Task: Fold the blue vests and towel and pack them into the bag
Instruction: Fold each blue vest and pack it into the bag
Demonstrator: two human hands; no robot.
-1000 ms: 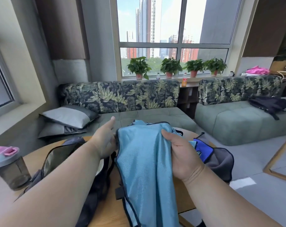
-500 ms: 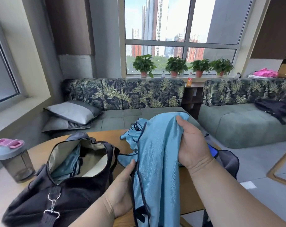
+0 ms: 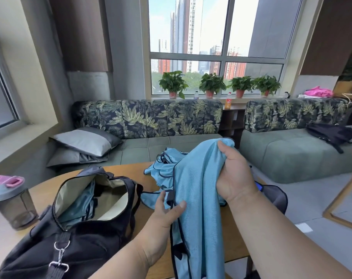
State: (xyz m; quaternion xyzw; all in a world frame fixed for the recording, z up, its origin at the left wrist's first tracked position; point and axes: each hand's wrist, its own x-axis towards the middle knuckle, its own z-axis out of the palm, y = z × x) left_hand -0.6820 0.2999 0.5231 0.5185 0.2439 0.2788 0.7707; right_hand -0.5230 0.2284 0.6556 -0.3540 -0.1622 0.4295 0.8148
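On the wooden table [image 3: 233,234], near left, lies the black bag [image 3: 86,244], unzipped, with folded blue fabric inside. Right of it a blue vest [image 3: 197,198] hangs over the near table edge. Right hand [image 3: 234,174] grips its bunched top; left hand [image 3: 167,210] pinches its dark-trimmed edge lower down. More blue cloth [image 3: 163,172] is heaped behind. Far left stands a shaker bottle [image 3: 11,200].

Bag [image 3: 86,234] mouth gapes unzipped, but a folded blue vest [image 3: 78,206] already takes up part of it. Bare table [image 3: 130,170] strip behind the bag. Shaker bottle [image 3: 12,200] blocks the left edge; crumpled vests [image 3: 163,170] crowd the centre.
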